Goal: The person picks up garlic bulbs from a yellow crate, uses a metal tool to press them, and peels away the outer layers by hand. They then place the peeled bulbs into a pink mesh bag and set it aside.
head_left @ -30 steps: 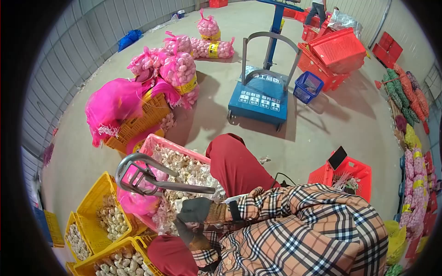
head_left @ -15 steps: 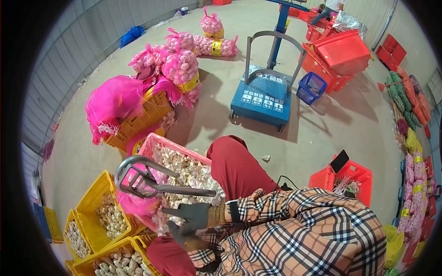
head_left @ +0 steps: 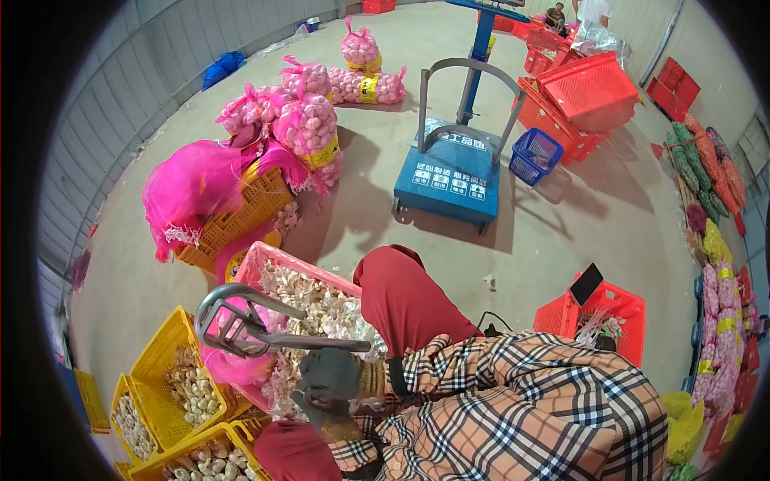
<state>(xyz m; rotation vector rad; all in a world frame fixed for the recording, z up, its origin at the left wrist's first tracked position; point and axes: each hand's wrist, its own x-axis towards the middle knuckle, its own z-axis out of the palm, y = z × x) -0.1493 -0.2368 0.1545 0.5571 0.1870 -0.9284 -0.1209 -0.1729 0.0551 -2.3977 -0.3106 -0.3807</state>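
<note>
My right hand, in a dark grey glove, is closed in a fist just below the long bar of a grey metal frame with a curved end. Just beneath it is my left hand, also gloved, its fingers bent up close to the right hand. Whatever lies between the hands is too small or hidden to make out. In front of them stands a pink crate holding garlic pieces and loose skins. Pink netting hangs over the crate's near left side.
Yellow crates of garlic stand at lower left. Filled pink net bags and a yellow basket are beyond. A blue platform scale stands ahead, near red crates. A red basket with a phone sits right.
My right hand's outstretched fingers have curled into a fist, and the two hands have come together. The view has shifted slightly. A seated person now shows at the far back.
</note>
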